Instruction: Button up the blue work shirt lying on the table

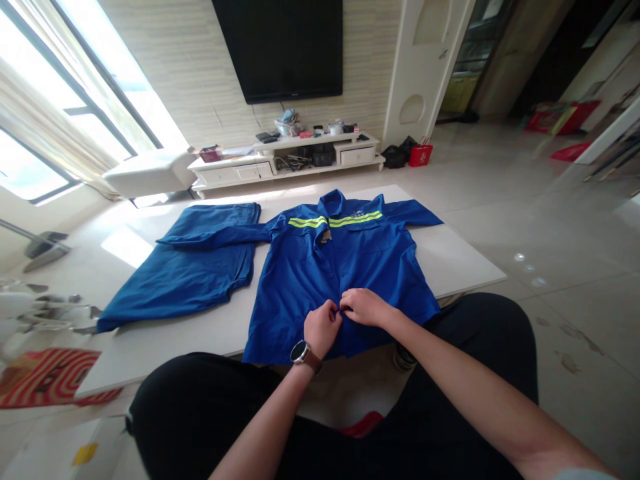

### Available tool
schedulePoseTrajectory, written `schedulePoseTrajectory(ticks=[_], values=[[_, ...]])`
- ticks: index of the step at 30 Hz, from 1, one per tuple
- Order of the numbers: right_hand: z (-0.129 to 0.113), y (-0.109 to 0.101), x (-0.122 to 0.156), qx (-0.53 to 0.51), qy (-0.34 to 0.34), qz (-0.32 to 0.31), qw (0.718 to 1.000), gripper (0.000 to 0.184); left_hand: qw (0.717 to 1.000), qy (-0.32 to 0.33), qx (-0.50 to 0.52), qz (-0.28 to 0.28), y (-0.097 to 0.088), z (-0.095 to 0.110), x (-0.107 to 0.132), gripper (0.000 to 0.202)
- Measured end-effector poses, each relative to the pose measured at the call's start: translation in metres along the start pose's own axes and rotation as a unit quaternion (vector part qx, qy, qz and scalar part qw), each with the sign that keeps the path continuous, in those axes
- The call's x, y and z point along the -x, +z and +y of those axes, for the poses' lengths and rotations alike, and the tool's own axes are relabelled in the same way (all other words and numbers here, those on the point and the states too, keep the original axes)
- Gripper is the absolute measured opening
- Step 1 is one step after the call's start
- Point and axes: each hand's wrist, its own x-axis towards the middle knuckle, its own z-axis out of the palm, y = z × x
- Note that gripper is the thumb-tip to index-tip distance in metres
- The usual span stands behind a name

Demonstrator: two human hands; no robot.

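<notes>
A blue work jacket [367, 257] with yellow reflective stripes lies front side up on the white table [200, 350], its collar pointing away from me. Both hands meet at its front opening, near the lower hem. My left hand [321, 327], with a watch on the wrist, pinches the fabric edge there. Close beside it, the fingers of my right hand [367, 307] are closed on the other edge of the placket. Whether a button sits between the fingertips is hidden. Higher up, the front gapes and a pale label shows inside.
Folded blue trousers [185, 283] lie left of the jacket, partly under its sleeve. Beyond the table stands a white TV cabinet [240, 175] with small items on it, beneath a wall-mounted television [290, 50]. A red bag [421, 155] rests on the floor. A red patterned bag [40, 377] is at lower left.
</notes>
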Motion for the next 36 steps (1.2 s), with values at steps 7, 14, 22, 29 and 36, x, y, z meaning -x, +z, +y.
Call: schedulePoseTrajectory(ticks=[7, 14, 22, 29, 36], values=[[0.0008, 0.0013, 0.0001, 0.001, 0.011, -0.004, 1.0, 0.018, 1.0, 0.008, -0.01, -0.001, -0.0016, 0.0031, 0.0009, 0.007], [0.0028, 0.0074, -0.004, 0.013, 0.042, 0.022, 0.999, 0.022, 1.0, 0.001, -0.009, 0.0, -0.0009, 0.0032, 0.0007, 0.007], [0.0065, 0.0066, -0.0055, 0.014, 0.033, 0.008, 0.999, 0.018, 1.0, 0.01, -0.013, 0.007, -0.0019, 0.0051, 0.0018, 0.007], [0.0031, 0.0061, -0.0061, 0.009, 0.036, 0.011, 0.999, 0.01, 0.999, 0.015, -0.029, 0.01, -0.0006, 0.0043, 0.0025, 0.008], [-0.0021, 0.0057, -0.0045, 0.045, 0.033, 0.002, 0.998, 0.01, 0.999, 0.02, -0.041, 0.01, -0.0011, 0.0067, 0.0037, 0.006]])
